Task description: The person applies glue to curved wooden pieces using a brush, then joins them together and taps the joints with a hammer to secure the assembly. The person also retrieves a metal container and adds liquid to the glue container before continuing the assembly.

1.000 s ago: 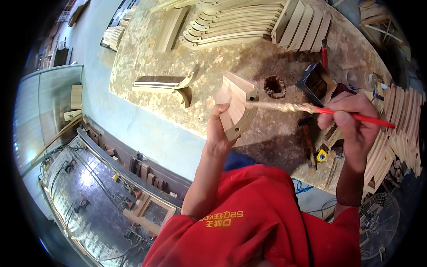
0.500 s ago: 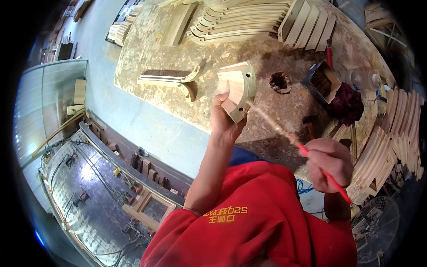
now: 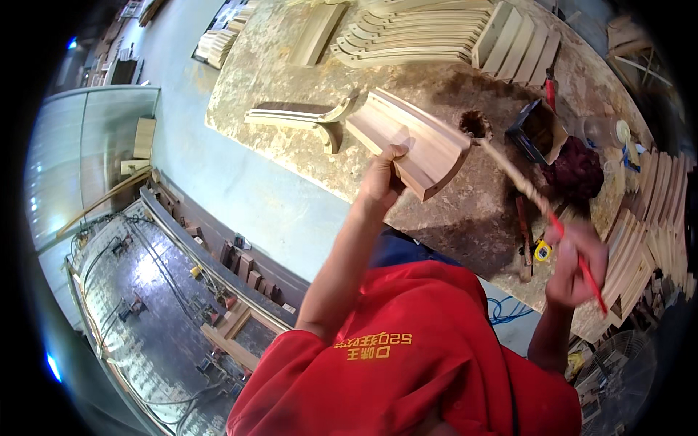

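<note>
A wide wooden piece with a scooped, curved face (image 3: 432,149) is tilted up over the workbench. My left hand (image 3: 384,176) grips it by its near edge, thumb on top. In my right hand (image 3: 579,265) is a long thin tool with a red handle and a tan shaft (image 3: 518,176), its exact kind unclear through motion blur. The tool's tip lies at or close to the right end of the wooden piece; whether it touches I cannot tell. Left of the piece, an S-curved wooden bracket (image 3: 291,118) lies on the bench.
Curved wooden strips (image 3: 414,36) are lined up at the bench's far side. Right of my work are a hole in the bench top (image 3: 475,124), an open box (image 3: 536,132), a dark red cloth (image 3: 576,168), a clear jar (image 3: 600,132), a yellow tape measure (image 3: 542,251) and stacked wooden slats (image 3: 625,258).
My left hand has turned the wooden piece, so its scooped face shows instead of the end with two holes. My right hand has moved right with the tool, uncovering the tape measure.
</note>
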The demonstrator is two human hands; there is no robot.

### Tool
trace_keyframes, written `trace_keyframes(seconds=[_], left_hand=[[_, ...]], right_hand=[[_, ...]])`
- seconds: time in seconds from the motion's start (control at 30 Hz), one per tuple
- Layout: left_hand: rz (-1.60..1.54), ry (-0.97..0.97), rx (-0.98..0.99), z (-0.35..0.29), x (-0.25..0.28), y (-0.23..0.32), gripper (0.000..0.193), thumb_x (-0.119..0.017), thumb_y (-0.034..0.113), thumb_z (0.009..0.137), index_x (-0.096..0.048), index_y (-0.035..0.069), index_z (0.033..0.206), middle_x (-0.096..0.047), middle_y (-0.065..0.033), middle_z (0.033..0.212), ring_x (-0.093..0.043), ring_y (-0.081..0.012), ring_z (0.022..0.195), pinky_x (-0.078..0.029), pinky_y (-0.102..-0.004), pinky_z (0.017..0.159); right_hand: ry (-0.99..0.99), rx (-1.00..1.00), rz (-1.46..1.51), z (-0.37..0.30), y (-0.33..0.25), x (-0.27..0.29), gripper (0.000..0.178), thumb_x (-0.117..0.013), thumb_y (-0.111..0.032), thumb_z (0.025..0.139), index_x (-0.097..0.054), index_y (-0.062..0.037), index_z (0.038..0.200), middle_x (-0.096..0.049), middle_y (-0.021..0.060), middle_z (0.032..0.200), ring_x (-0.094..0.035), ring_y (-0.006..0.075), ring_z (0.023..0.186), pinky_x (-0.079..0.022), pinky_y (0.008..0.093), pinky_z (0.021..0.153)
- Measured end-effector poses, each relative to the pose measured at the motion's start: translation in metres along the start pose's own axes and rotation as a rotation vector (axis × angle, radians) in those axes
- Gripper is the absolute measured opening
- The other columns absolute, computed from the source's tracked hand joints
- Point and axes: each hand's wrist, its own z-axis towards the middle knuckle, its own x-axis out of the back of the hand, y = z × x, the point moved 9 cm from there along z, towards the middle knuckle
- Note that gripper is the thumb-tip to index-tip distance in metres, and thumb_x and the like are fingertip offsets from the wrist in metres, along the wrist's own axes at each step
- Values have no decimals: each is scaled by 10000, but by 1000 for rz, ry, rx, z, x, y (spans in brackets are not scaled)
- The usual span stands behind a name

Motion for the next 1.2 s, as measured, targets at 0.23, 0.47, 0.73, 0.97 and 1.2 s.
trace_keyframes(seconds=[0.23, 0.47, 0.73, 0.97, 1.2], left_hand=[[893, -182, 25, 110, 64, 42, 227, -784, 186, 869, -766, -22, 961, -736, -84, 759, -641, -160, 561, -508, -305, 500], [1220, -203, 151, 169, 68, 36, 413, -844, 133, 852, -727, -3, 1225, -774, -145, 1077, -761, -244, 1016, -622, -370, 794], [1299, -243, 48, 172, 77, 19, 564, -860, 142, 817, -616, -21, 1298, -757, -202, 1182, -738, -328, 1108, -579, -433, 934], [1590, -249, -69, 190, 67, 25, 582, -856, 387, 838, -642, -6, 1210, -734, -253, 1102, -705, -407, 1078, -549, -478, 919], [1753, -302, -189, 170, 53, 50, 412, -747, 301, 927, -651, 77, 1259, -739, -204, 1154, -717, -414, 1034, -553, -502, 930]], right_hand=[[95, -336, -162, -9, 123, -46, 88, -703, -44, 1015, -697, 19, 1077, -719, 80, 937, -660, 120, 784, -541, 276, 715], [45, -623, -297, -20, 230, -84, 158, -712, -90, 1014, -678, -7, 1144, -695, 33, 821, -636, 106, 718, -514, 269, 666], [531, -779, 284, -139, 358, -161, 501, -781, -165, 968, -569, -17, 1398, -653, 99, 1288, -655, 231, 1141, -572, 348, 891], [282, -641, -170, -49, 411, -177, 577, -888, -262, 872, -633, 0, 1319, -663, 122, 1320, -628, 266, 1285, -535, 404, 1010], [-190, -668, -392, -51, 295, -267, 493, -716, 50, 844, -622, -39, 1320, -635, 123, 1384, -619, 290, 1302, -507, 437, 1105]])
